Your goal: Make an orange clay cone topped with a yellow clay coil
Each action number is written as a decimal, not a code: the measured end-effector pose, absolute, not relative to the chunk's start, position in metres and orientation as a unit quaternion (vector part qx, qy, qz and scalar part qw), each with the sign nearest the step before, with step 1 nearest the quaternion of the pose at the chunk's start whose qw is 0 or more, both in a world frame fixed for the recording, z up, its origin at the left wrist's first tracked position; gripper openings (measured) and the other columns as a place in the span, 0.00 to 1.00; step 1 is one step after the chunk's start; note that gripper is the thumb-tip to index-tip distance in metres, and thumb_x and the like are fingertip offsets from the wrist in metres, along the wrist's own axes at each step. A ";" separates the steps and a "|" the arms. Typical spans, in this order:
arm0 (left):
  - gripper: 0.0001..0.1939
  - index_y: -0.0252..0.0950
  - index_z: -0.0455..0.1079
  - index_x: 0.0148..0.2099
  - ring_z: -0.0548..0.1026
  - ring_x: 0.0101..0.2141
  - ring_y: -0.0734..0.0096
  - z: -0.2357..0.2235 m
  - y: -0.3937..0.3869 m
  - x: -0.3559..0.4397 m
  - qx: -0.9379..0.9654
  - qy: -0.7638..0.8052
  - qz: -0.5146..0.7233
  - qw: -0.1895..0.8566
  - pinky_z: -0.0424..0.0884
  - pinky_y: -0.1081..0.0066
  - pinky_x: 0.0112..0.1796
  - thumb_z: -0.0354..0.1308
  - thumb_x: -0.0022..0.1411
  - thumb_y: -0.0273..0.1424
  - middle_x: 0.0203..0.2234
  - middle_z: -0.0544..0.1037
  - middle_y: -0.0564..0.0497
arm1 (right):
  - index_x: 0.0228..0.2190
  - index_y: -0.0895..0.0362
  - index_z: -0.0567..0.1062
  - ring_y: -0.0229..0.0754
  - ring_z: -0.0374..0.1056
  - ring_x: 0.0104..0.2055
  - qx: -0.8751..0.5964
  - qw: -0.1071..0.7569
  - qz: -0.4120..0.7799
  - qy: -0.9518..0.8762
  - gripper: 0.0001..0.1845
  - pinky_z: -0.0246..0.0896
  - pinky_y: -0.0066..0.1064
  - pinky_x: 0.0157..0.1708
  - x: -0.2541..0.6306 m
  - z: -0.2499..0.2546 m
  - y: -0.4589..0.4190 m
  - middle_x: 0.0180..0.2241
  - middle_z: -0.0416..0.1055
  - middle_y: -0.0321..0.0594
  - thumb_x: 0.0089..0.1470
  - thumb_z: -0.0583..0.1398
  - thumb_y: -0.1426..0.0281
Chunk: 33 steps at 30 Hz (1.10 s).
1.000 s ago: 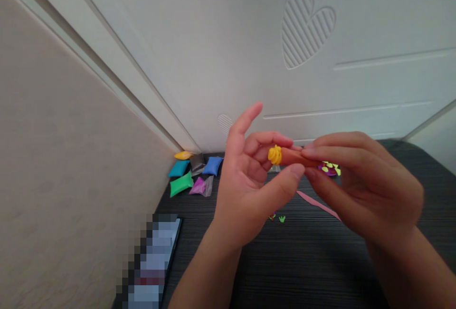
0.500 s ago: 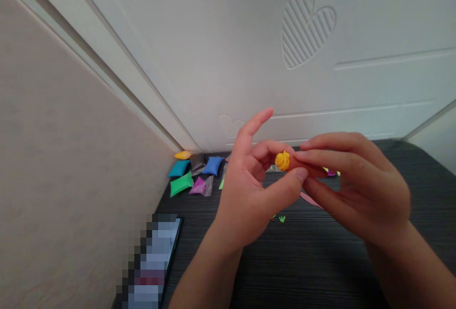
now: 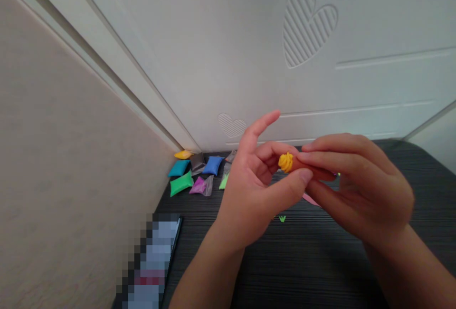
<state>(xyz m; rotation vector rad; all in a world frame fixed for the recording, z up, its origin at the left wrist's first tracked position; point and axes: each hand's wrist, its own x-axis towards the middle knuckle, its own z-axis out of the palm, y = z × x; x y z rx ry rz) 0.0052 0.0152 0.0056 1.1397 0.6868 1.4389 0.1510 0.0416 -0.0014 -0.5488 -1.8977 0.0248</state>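
Head view: left hand [image 3: 261,185] pinches orange piece [image 3: 301,165], little finger raised.

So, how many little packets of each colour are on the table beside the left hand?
Yellow packet: 1
Teal packet: 1
Dark grey packet: 1
Blue packet: 1
Green packet: 1
Purple packet: 1
Light green packet, partly hidden: 1
Greyish packet, contents unclear: 1
Total in view: 8; the left hand may hide more.

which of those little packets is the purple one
The purple packet is immediately right of the bright green packet, with clear wrapper sticking out on its right; no other visible packet is purple.
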 end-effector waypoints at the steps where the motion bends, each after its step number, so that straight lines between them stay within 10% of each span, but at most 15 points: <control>1: 0.33 0.48 0.58 0.58 0.74 0.30 0.76 0.005 0.015 0.005 0.482 0.290 0.609 0.559 0.72 0.71 0.37 0.63 0.52 0.22 0.32 0.75 0.57 | 0.42 0.51 0.73 0.40 0.70 0.39 -0.233 0.549 0.013 -0.802 0.20 0.69 0.34 0.39 0.151 -0.002 0.042 0.38 0.74 0.39 0.47 0.64 0.78; 33: 0.33 0.49 0.59 0.57 0.74 0.29 0.80 0.003 0.017 0.004 0.465 0.279 0.609 0.579 0.72 0.77 0.32 0.63 0.52 0.22 0.33 0.76 0.57 | 0.40 0.55 0.74 0.39 0.70 0.38 -0.219 0.550 0.021 -0.806 0.19 0.68 0.33 0.38 0.152 -0.002 0.044 0.37 0.74 0.40 0.45 0.65 0.81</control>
